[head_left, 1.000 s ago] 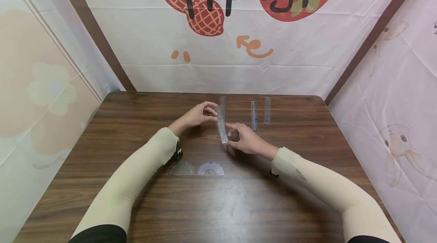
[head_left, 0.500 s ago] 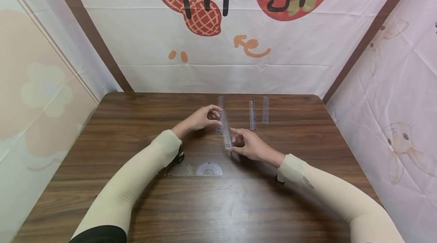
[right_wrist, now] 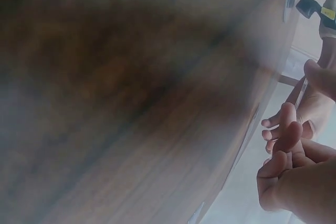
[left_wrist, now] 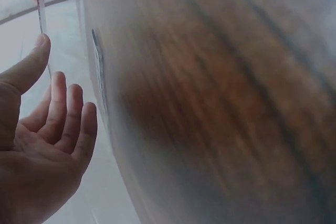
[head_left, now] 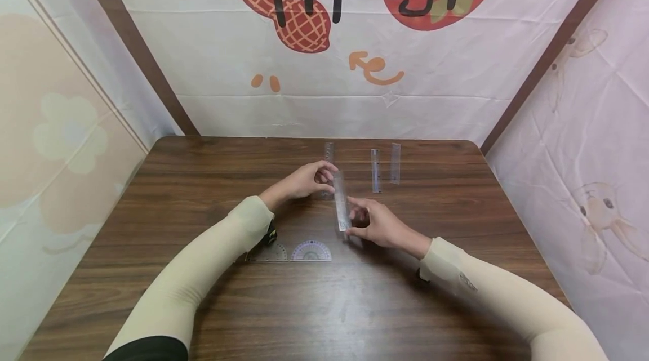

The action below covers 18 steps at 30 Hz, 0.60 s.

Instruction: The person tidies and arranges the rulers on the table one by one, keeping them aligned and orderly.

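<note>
Between both hands, above the table, a clear plastic ruler [head_left: 341, 203] is held lengthwise and slightly slanted. The left hand [head_left: 310, 178] pinches its far end between thumb and fingers. At the near end, the right hand [head_left: 377, 222] grips it with thumb and fingertips. The left wrist view shows the ruler edge-on as a thin strip [left_wrist: 41, 9] at the left thumb's tip. Behind the held ruler lies another clear ruler [head_left: 329, 151], partly covered by the left hand. Two clear protractors [head_left: 311, 251] lie side by side near the left forearm.
Two more rulers lie farther right on the brown wooden table [head_left: 324, 310]: a bluish one [head_left: 376, 170] and a clear one [head_left: 395, 164]. A printed cloth [head_left: 213, 68] hangs behind the table's far edge, with more cloth at both sides.
Both hands have brought the held ruler toward the person and slightly right, uncovering more of the ruler lying behind it. The lying rulers and protractors have stayed in place.
</note>
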{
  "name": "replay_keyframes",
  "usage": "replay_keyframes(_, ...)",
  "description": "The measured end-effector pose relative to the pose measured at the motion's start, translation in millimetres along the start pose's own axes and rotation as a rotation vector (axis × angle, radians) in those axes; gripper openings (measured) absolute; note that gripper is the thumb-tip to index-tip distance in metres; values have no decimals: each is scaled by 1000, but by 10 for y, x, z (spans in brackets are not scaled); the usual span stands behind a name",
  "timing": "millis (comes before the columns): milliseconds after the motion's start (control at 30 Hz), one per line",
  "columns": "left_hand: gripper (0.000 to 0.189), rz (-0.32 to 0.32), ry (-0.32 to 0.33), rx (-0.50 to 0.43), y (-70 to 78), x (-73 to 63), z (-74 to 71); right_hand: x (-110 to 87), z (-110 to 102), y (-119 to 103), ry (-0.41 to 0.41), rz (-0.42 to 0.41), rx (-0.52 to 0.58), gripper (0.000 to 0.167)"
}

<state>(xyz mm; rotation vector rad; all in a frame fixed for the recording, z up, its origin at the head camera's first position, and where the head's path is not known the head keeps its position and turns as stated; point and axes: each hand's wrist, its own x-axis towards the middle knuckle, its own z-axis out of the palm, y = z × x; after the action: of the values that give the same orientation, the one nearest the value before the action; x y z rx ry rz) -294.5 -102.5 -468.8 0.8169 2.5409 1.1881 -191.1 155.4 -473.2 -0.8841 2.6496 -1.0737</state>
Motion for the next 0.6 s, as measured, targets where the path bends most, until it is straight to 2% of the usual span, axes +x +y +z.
replay_keyframes(233,53,12,-1,64,34,-20,44,-81,27,-26,0,-6,-3,83)
replay_keyframes(600,52,46,-49,178,117,-55,70,-187,46,-92,-36,20,25,87)
